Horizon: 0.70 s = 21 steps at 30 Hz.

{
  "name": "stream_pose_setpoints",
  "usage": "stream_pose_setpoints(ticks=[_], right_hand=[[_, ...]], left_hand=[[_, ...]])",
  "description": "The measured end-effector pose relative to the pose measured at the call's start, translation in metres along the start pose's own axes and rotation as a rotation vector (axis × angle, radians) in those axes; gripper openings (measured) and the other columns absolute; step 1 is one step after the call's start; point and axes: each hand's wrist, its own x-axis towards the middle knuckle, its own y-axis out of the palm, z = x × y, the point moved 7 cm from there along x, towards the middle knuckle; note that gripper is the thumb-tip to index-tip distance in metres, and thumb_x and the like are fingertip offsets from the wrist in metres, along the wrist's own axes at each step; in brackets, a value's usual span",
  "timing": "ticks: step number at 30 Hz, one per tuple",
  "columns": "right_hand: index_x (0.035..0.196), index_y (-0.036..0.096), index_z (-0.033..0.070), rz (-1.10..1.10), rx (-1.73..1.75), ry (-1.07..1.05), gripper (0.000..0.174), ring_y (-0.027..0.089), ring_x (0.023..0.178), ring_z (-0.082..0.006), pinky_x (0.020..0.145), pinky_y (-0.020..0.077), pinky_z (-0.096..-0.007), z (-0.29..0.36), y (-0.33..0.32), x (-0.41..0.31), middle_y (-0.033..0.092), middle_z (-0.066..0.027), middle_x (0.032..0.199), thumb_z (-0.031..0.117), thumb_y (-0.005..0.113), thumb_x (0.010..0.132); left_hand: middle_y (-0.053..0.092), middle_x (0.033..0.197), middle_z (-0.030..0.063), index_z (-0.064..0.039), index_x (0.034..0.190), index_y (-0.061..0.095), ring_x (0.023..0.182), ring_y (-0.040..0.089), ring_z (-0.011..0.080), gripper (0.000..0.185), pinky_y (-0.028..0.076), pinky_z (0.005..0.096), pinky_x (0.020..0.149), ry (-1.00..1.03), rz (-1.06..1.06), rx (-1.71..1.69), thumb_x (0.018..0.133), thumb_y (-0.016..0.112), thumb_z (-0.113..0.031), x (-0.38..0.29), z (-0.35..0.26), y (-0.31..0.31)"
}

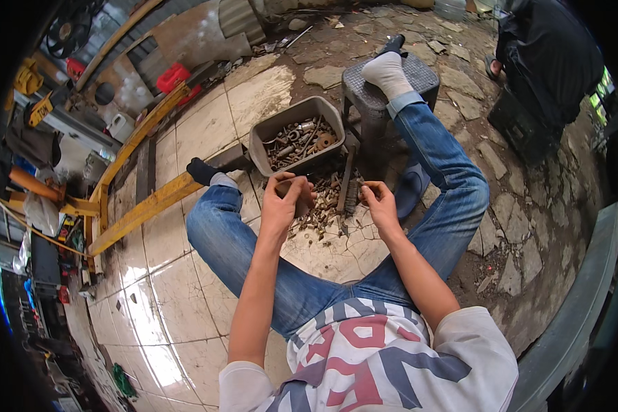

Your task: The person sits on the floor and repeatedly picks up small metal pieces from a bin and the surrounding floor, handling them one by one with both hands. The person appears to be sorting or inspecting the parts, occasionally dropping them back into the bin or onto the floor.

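Note:
My left hand (pixel 284 198) holds a folded brown piece, perhaps sandpaper (pixel 303 202), between thumb and fingers. To the right, my right hand (pixel 379 202) pinches a small metal part (pixel 359 180), too small to name surely. Between the hands a wire brush (pixel 346 180) with a long handle lies over a heap of bolts and small fittings (pixel 322 208) on the cracked tile. A pointed metal tool (pixel 343 226) lies at the brush's near end. Beyond the hands stands a grey plastic tub (pixel 297 169) holding rusty bolts, nuts, washers and other metal parts (pixel 301 141).
My right foot rests on a black plastic stool (pixel 350 77); a blue slipper (pixel 412 190) lies below it. A yellow metal frame (pixel 144 213) stands left, with a red jerrycan (pixel 173 77) behind. A person in dark clothing (pixel 551 62) is at the upper right.

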Motion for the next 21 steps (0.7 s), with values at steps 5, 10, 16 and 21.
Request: stream_pose_setpoints(ticks=[5, 10, 16, 21], right_hand=[[0.101, 0.065, -0.001, 0.336, -0.544, 0.135, 0.029, 0.064, 0.078, -0.0141, 0.073, 0.0508, -0.0297, -0.007, 0.013, 0.001, 0.067, -0.0096, 0.085, 0.027, 0.061, 0.094], [0.101, 0.07, 0.002, 0.774, -1.239, -0.076, 0.041, 0.069, 0.086, -0.0311, 0.076, 0.0525, -0.0404, -0.035, 0.04, -0.012, 0.07, -0.0206, 0.088, 0.039, 0.06, 0.087], [0.14, 0.04, 0.007, 0.398, -0.282, -0.013, 0.049, 0.064, 0.086, -0.0119, 0.074, 0.0495, -0.0289, 0.048, 0.1, 0.087, 0.064, -0.0088, 0.107, 0.039, 0.044, 0.104], [0.146, 0.032, 0.01, 0.265, -0.196, -0.007, 0.056, 0.063, 0.092, -0.0131, 0.08, 0.0483, -0.0304, 0.062, 0.085, 0.101, 0.062, -0.0082, 0.111, 0.047, 0.038, 0.104]], left_hand=[[0.061, 0.108, 0.0052, -0.012, 0.116, 0.051, 0.096, 0.062, 0.0193, 0.031, 0.06, 0.0447, 0.082, -0.087, -0.252, -0.834, 0.092, 0.067, -0.02, -0.047, 0.081, 0.019], [0.057, 0.116, 0.0067, -0.015, 0.13, 0.045, 0.108, 0.058, 0.0201, 0.044, 0.051, 0.0401, 0.092, -0.398, -0.26, -0.923, 0.089, 0.061, -0.009, -0.101, 0.169, 0.048], [0.052, 0.129, 0.0104, -0.015, 0.148, 0.031, 0.114, 0.055, 0.0235, 0.06, 0.048, 0.041, 0.097, -0.514, -0.326, -0.902, 0.093, 0.051, -0.026, -0.118, 0.163, 0.051], [0.052, 0.13, 0.0091, -0.015, 0.149, 0.03, 0.116, 0.054, 0.0199, 0.06, 0.048, 0.0363, 0.096, -0.444, -0.22, -0.747, 0.092, 0.049, -0.023, -0.11, 0.157, 0.052]])
